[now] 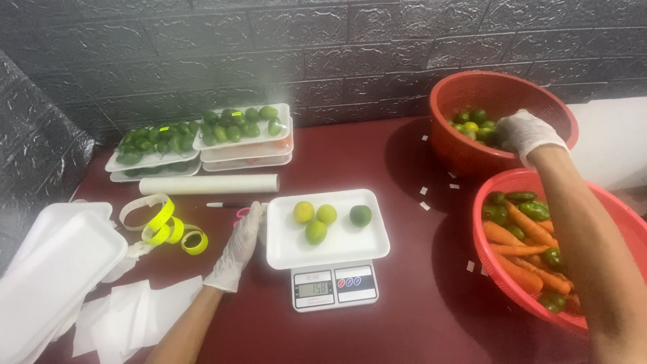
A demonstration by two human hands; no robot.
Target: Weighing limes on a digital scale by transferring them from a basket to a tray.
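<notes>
Dark grey brick-pattern wall backs a maroon table (404,317), where a small digital scale (335,285) at centre carries a white foam tray (337,248) holding four limes (315,231). At nine o'clock of that tray the gloved left hand (237,248) rests flat and unclenched against its edge, beside two rolls of yellow tape (176,232). At two o'clock the gloved right hand (527,133) reaches into one of two red baskets (465,154), among limes; whether it grasps one I cannot tell, while the nearer basket (485,259) holds carrots (515,249) and green peppers.
</notes>
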